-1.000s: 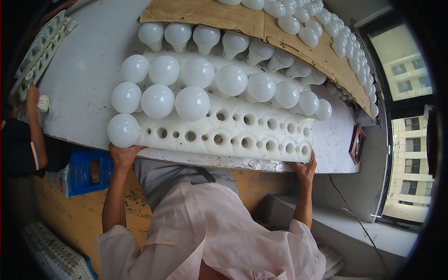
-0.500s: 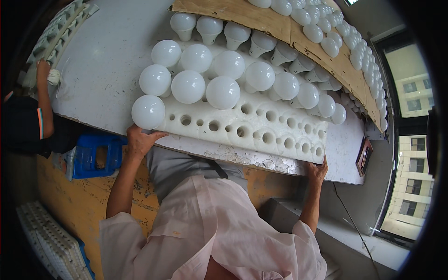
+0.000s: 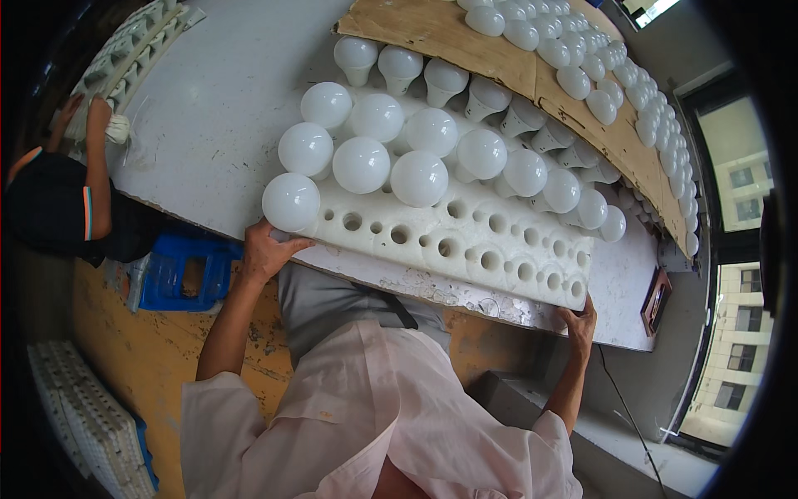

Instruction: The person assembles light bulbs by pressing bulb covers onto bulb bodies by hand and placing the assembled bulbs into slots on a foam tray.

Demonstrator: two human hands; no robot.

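A white foam tray (image 3: pixel 428 222) with rows of round holes lies along the table's near edge. White round light bulbs (image 3: pixel 362 165) stand in its left and far parts, while many holes along its near right side are bare. My left hand (image 3: pixel 266 252) grips the near left corner, its thumb along the front edge, just below the nearest bulb. At the near right corner, my right hand (image 3: pixel 578 323) holds the tray's end, with some fingers hidden behind it. Both hands are closed on the foam.
Beyond the tray, a brown cardboard sheet (image 3: pixel 449 41) carries many more bulbs. The table (image 3: pixel 224 125) reaches left to another person (image 3: pixel 58 195) handling pale trays (image 3: pixel 125 62). A blue plastic stool (image 3: pixel 187 270) and stacked foam trays (image 3: pixel 87 416) stand below. Windows line the right.
The whole view has shifted, so the tray, bulbs and table appear farther right and slightly lower. My hands keep their hold on the tray's corners. Both hands of the other person now show.
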